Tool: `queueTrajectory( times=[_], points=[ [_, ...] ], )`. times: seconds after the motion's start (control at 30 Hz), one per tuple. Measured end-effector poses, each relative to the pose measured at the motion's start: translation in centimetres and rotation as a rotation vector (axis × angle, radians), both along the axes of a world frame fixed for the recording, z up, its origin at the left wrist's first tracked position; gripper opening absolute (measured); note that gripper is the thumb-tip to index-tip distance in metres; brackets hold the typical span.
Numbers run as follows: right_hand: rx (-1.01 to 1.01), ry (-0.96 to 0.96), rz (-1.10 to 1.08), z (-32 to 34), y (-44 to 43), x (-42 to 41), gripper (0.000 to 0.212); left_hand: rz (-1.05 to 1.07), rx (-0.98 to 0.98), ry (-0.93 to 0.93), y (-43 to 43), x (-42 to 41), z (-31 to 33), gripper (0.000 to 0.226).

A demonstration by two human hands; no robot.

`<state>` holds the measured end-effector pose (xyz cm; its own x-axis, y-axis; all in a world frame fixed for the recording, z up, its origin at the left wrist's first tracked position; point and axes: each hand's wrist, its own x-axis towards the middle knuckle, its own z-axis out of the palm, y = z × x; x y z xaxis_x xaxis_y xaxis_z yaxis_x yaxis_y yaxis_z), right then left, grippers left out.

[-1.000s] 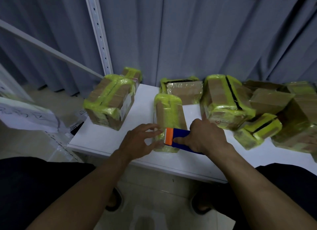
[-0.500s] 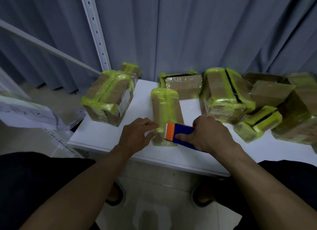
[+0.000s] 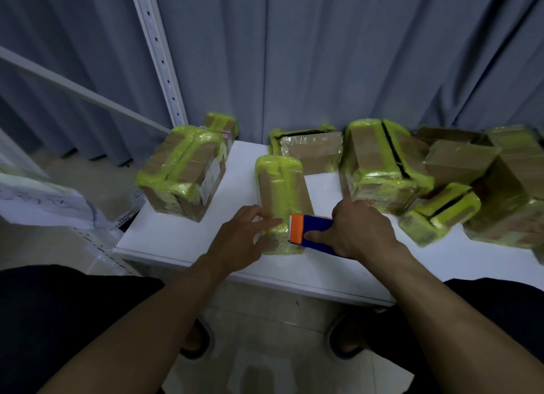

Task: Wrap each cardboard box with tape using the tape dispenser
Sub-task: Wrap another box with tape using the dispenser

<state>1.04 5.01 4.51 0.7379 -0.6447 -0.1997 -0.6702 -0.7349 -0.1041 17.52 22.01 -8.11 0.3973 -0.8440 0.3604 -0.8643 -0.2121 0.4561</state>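
Gripping the tape dispenser [image 3: 314,231], my right hand [image 3: 362,232] sits at three o'clock of the box [image 3: 279,187]; my flat left hand [image 3: 239,240] touches its nine o'clock.

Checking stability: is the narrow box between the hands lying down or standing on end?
Lying down: the narrow box rests lengthwise on the white table.

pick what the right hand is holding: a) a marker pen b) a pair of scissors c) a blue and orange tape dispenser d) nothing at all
C: the right hand grips the blue and orange tape dispenser, its orange end against the near end of the yellow-taped box, while the left hand rests its fingers on that box from the other side.
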Motion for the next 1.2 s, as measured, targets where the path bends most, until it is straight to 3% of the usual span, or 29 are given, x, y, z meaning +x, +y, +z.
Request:
queueTrajectory(
  times=[0.23, 0.43, 0.6, 0.7, 0.93, 1.03, 1.2],
  points=[
    [0.021, -0.009, -0.002, -0.2, 0.0, -0.4, 0.062, 0.024, 0.004, -0.059, -1.2, -0.1, 0.6, 0.047],
    [0.124, -0.050, -0.012, -0.2, -0.3, -1.7, 0.066, -0.059, 0.019, -0.300, -0.6, 0.0, 0.7, 0.036],
    [0.080, -0.055, -0.052, 0.9, -1.5, -4.1, 0.071, -0.031, -0.003, -0.294, -0.5, -0.1, 1.1, 0.022],
    [0.020, -0.063, -0.058, 0.8, -1.9, -4.7, 0.069, -0.120, 0.009, -0.209, -0.7, -0.9, 1.5, 0.021],
    [0.035, -0.050, -0.029, -0.4, -2.1, -3.5, 0.068, -0.125, 0.173, -0.070, -0.2, -2.0, 2.5, 0.055],
    [0.064, -0.038, -0.030, -1.2, -2.4, -2.9, 0.070, -0.128, 0.166, -0.131, -0.1, -2.0, 2.5, 0.063],
    [0.069, -0.021, -0.026, -1.9, -3.0, -2.6, 0.072, -0.070, 0.085, -0.137, -1.3, -2.6, 2.2, 0.045]
  ],
)
